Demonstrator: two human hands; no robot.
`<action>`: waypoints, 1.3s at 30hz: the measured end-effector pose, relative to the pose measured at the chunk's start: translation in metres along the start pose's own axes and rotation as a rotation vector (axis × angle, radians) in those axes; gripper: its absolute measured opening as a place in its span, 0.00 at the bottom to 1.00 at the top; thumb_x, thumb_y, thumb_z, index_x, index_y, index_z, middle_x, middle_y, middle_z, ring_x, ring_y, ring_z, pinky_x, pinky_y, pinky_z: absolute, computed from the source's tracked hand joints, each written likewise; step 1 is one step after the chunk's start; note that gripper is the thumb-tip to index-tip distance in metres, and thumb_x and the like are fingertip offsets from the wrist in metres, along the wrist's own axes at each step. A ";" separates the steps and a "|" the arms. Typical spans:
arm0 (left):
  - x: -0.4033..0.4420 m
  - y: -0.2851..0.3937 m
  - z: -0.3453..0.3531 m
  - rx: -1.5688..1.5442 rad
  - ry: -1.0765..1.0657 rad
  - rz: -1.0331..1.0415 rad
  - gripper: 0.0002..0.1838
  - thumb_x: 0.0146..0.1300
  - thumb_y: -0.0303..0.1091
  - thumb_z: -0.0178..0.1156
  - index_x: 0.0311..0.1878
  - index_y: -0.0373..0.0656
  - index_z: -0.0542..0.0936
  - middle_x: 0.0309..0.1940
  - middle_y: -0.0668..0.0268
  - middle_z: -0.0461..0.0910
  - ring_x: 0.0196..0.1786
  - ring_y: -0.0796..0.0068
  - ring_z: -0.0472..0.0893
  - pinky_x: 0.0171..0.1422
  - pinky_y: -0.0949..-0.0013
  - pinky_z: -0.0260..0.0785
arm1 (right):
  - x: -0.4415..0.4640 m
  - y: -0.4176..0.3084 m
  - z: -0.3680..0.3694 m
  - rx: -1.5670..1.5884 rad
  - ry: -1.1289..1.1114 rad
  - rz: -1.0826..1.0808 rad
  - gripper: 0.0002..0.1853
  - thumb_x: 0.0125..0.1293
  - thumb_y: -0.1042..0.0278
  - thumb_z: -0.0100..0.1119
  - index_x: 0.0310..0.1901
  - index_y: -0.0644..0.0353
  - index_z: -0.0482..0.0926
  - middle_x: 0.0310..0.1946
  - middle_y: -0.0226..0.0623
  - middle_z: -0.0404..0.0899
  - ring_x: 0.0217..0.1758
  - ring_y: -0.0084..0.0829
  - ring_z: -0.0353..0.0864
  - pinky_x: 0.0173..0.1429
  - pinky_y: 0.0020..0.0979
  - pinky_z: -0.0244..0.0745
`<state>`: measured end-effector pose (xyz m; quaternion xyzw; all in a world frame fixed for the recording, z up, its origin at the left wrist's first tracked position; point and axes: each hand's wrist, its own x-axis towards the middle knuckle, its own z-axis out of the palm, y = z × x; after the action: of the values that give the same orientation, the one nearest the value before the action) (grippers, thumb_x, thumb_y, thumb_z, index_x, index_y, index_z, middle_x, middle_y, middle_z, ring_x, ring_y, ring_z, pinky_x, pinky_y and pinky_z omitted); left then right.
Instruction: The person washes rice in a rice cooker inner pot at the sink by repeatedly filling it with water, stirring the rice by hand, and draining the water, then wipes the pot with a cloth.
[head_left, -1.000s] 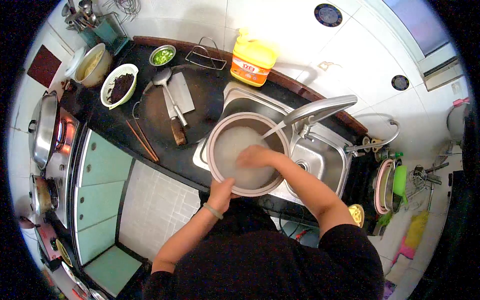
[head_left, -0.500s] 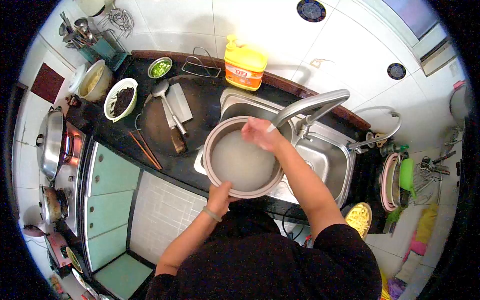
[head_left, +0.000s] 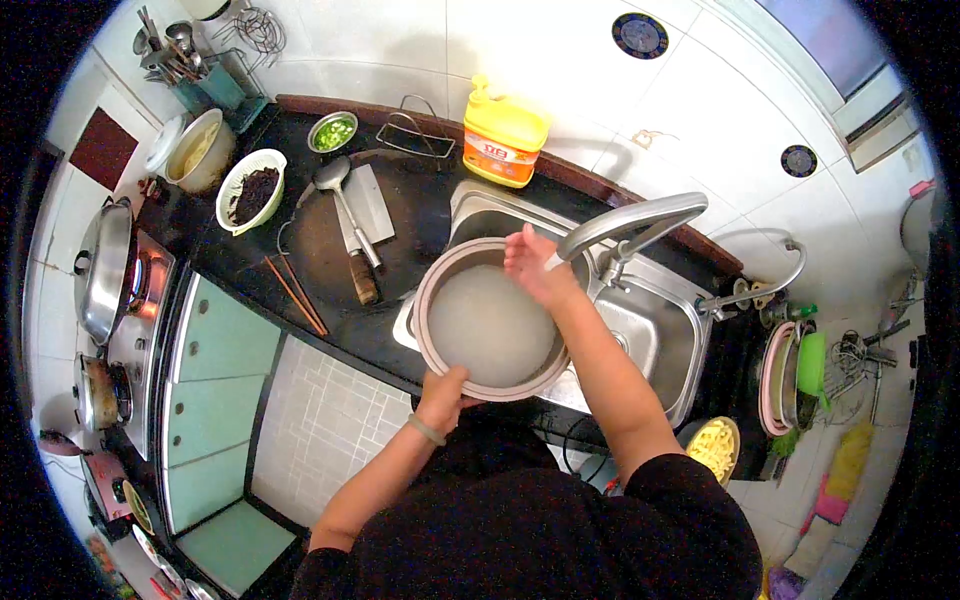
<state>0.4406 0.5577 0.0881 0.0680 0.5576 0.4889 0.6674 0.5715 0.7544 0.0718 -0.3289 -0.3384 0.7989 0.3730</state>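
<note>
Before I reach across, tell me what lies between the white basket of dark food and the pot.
In the head view, a round dark board lies between the basket and the pot, with a spatula and a cleaver on it.

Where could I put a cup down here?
Bare counter lies between the chopsticks and the pot, in front of the cleaver; the right sink basin looks open too. It's crowded beyond the colander and on the chopping board, beneath the spatula.

Bright light nearly washes out the wall (head_left: 570,50) near the jug (head_left: 505,138), soft shadows beside it. Glare streaks the sink (head_left: 660,345). Fisheye curvature bends straight lines; corners fall to speckled black.
</note>
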 end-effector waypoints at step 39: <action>0.003 -0.003 -0.011 0.047 -0.038 -0.063 0.22 0.49 0.24 0.46 0.51 0.33 0.61 0.40 0.54 0.72 0.38 0.60 0.77 0.32 0.61 0.76 | -0.075 -0.013 -0.179 -0.735 0.677 -0.178 0.21 0.62 0.54 0.45 0.25 0.67 0.75 0.19 0.35 0.76 0.20 0.25 0.74 0.27 0.25 0.72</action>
<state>0.4325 0.5536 0.0800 0.0756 0.5580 0.4530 0.6912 0.7531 0.7523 0.0033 -0.6487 -0.4842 0.4407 0.3881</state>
